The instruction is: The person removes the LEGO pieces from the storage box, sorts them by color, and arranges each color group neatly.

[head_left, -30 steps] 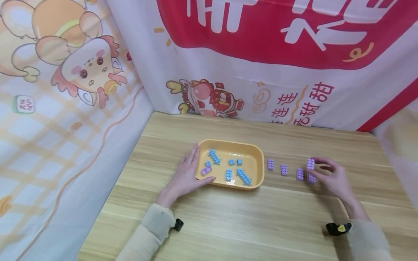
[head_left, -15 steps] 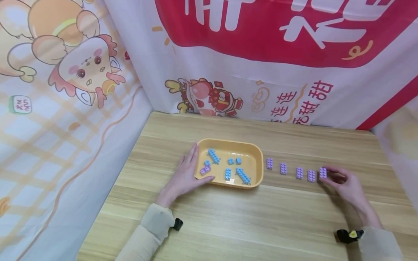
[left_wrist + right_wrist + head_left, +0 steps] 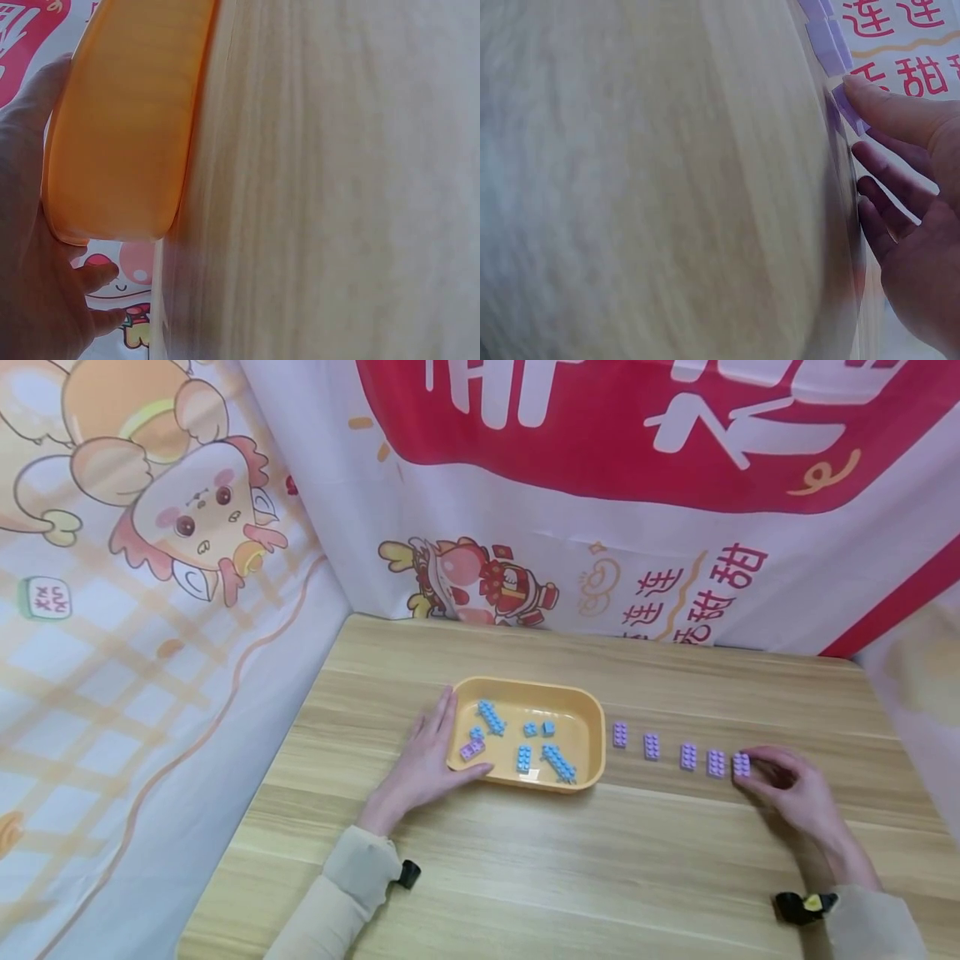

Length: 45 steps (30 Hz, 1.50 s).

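Your right hand [image 3: 802,793]: thumb and finger pinched the end purple brick [image 3: 741,766], rightmost of five. Your left hand [image 3: 420,772]: fingers straight against the tray [image 3: 124,135]. Step (seemingly): aligning; next called for gentle release.

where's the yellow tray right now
In the head view, the yellow tray sits left of the row of purple bricks, with the left hand against its left end.
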Each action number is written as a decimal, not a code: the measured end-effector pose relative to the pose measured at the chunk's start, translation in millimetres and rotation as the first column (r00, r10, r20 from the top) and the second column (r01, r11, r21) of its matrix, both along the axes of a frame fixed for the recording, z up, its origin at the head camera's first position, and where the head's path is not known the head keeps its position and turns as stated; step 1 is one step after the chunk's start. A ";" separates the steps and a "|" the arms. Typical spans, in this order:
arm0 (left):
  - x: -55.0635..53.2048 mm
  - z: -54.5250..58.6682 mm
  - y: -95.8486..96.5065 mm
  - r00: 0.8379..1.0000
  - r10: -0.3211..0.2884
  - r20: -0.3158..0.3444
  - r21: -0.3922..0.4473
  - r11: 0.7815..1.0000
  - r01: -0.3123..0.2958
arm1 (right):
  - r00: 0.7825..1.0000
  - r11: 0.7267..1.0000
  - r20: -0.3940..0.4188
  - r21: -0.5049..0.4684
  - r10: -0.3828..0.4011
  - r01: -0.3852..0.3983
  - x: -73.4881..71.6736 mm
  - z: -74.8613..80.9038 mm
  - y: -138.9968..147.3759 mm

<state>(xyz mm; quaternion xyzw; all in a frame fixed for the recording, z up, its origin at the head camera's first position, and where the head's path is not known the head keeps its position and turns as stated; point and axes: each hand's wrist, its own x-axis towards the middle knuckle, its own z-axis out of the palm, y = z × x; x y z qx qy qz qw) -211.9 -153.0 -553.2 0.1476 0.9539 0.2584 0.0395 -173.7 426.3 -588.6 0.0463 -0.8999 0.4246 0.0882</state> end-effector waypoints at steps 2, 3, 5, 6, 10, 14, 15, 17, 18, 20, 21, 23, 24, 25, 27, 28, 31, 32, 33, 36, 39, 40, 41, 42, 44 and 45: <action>-0.2 0.1 0.0 1.000 0.000 -0.002 -0.002 1.000 0.000 | 1.000 1.000 0.015 0.022 -0.006 0.006 0.9 -0.6 0.9; -0.4 0.1 0.0 1.000 0.000 -0.002 -0.002 1.000 0.000 | 1.000 0.999 0.022 0.038 -0.009 0.008 1.3 -0.7 1.2; -0.7 0.3 0.2 1.000 -0.001 -0.001 0.000 1.000 0.001 | 0.999 0.997 0.029 0.072 -0.013 0.011 2.0 -0.8 1.9; -0.9 0.4 0.3 1.000 -0.001 0.000 0.001 1.000 0.001 | 0.999 0.996 0.031 0.088 -0.014 0.011 2.3 -1.0 2.3; -1.2 0.6 0.6 1.000 -0.001 0.005 0.004 1.000 0.001 | 0.999 0.992 0.029 0.122 -0.017 0.013 2.6 -1.6 3.0; -0.7 0.2 0.5 1.000 0.001 0.003 0.004 1.000 -0.001 | 1.000 0.992 0.025 0.125 -0.019 0.015 2.7 -2.6 3.4; -0.7 0.0 0.4 1.000 0.002 0.003 0.003 1.000 -0.002 | 1.000 0.992 0.021 0.122 -0.017 0.015 2.7 -2.8 3.4; -0.7 -0.4 0.3 1.000 0.004 0.003 0.003 1.000 -0.004 | 1.000 0.994 0.014 0.113 -0.014 0.013 2.6 -2.6 3.3; -0.8 -0.7 0.2 1.000 0.004 0.003 0.004 1.000 -0.004 | 1.000 0.995 0.013 0.103 -0.011 0.010 2.6 -2.4 3.2; -0.9 -1.1 0.2 1.000 0.006 0.003 0.002 1.000 -0.006 | 1.000 0.997 0.015 0.083 -0.009 0.008 2.6 -1.5 2.7; -0.8 -1.2 0.1 1.000 0.006 0.003 0.002 1.000 -0.006 | 1.000 0.997 0.025 0.078 -0.011 0.010 2.6 -0.7 2.5; -0.7 -1.3 0.2 1.000 0.005 0.000 0.001 1.000 -0.005 | 0.998 0.998 0.055 0.053 -0.018 0.015 2.7 1.2 1.7; -0.6 -1.4 0.1 1.000 0.006 -0.001 0.001 1.000 -0.006 | 0.997 0.999 0.078 0.040 -0.021 0.017 2.6 2.5 1.0; -0.6 -1.5 0.2 1.000 0.006 -0.003 -0.002 1.000 -0.006 | 0.995 0.999 0.096 0.034 -0.027 0.024 2.6 3.9 0.2; -0.7 -1.7 0.1 1.000 0.006 -0.005 -0.007 1.000 -0.006 | 0.990 0.999 0.133 0.028 -0.043 0.040 2.1 6.9 -1.8; -0.9 -1.8 0.2 1.000 0.008 -0.007 -0.008 1.000 -0.008 | 0.988 0.999 0.144 0.016 -0.047 0.046 1.9 8.8 -3.3; -1.3 -2.0 0.3 1.000 0.009 -0.012 -0.012 1.000 -0.009 | 0.987 0.998 0.148 0.012 -0.064 0.063 1.2 15.1 -9.7; -1.3 -1.8 0.3 1.000 0.011 -0.012 -0.012 1.000 -0.011 | 0.987 0.998 0.145 0.003 -0.067 0.067 0.9 17.6 -12.5; -1.3 -1.6 0.4 1.000 0.012 -0.012 -0.010 1.000 -0.012 | 0.988 0.998 0.138 -0.008 -0.066 0.068 0.8 20.3 -15.6; -1.1 -0.5 0.6 1.000 0.011 -0.004 -0.004 1.000 -0.011 | 0.995 0.996 0.068 -0.035 -0.074 0.076 -1.5 29.7 -28.9; -0.7 -0.1 0.7 1.000 0.010 -0.001 -0.003 1.000 -0.010 | 0.996 0.994 -0.025 -0.070 -0.086 0.084 -6.2 39.2 -47.3; -0.5 0.0 0.7 1.000 0.009 -0.002 -0.003 1.000 -0.009 | 0.994 0.992 -0.056 -0.089 -0.093 0.088 -8.2 42.3 -54.6; -0.3 -0.1 0.7 1.000 0.009 -0.004 -0.005 1.000 -0.009 | 0.992 0.991 -0.079 -0.104 -0.096 0.088 -9.8 45.4 -62.0; -0.1 -0.3 0.6 1.000 0.010 -0.005 -0.005 1.000 -0.010 | 0.990 0.990 -0.107 -0.118 -0.095 0.082 -11.6 48.2 -69.8; 0.2 -0.1 0.6 1.000 0.010 -0.004 -0.002 1.000 -0.010 | 0.985 0.987 -0.151 -0.148 -0.085 0.063 -14.6 54.0 -84.6; 0.2 0.2 0.8 1.000 0.012 -0.003 -0.001 1.000 -0.012 | 0.982 0.986 -0.173 -0.160 -0.076 0.048 -15.7 56.6 -92.0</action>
